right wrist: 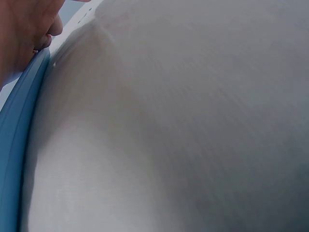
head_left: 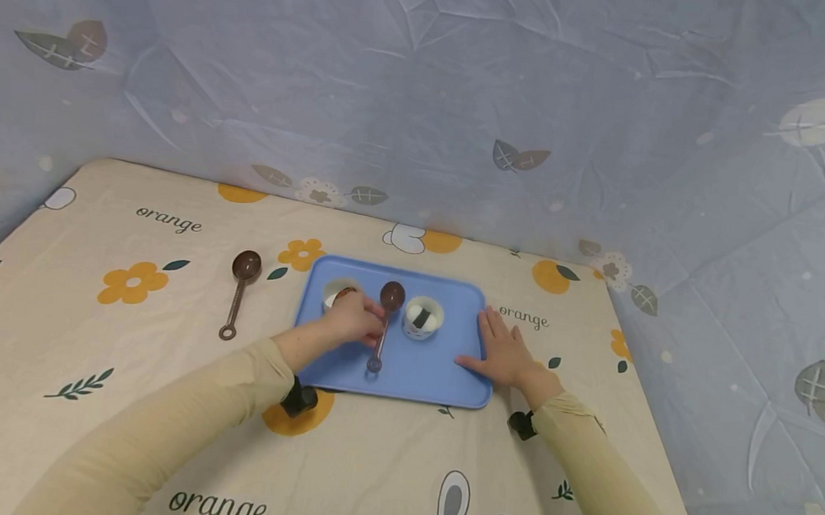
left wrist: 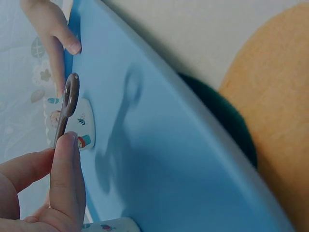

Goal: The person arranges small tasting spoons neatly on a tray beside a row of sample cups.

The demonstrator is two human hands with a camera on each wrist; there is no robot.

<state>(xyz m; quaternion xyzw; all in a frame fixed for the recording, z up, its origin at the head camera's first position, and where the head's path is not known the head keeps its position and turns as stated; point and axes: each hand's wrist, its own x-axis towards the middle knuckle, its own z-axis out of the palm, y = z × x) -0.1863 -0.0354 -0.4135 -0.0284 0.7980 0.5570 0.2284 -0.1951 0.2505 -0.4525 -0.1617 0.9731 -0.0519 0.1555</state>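
Observation:
My left hand (head_left: pixel 354 318) pinches a brown measuring spoon (head_left: pixel 392 296) by its handle. In the left wrist view the ringed end of the spoon (left wrist: pixel 71 94) stands clear of the blue tray (left wrist: pixel 159 150) and casts a shadow on it. Just right of the spoon's bowl sits a small white cup (head_left: pixel 419 330) with white contents and a black strip. A second white cup (head_left: pixel 332 290), holding something brownish, is partly covered by my left hand. My right hand (head_left: pixel 508 358) rests with fingers extended on the right rim of the tray (head_left: pixel 440 379).
Another brown measuring spoon (head_left: pixel 246 267) lies on the cloth to the left of the tray. A cream tablecloth (head_left: pixel 371 475) with printed oranges and flowers covers the table. Behind and to the right hangs a grey-blue patterned sheet (head_left: pixel 421 116).

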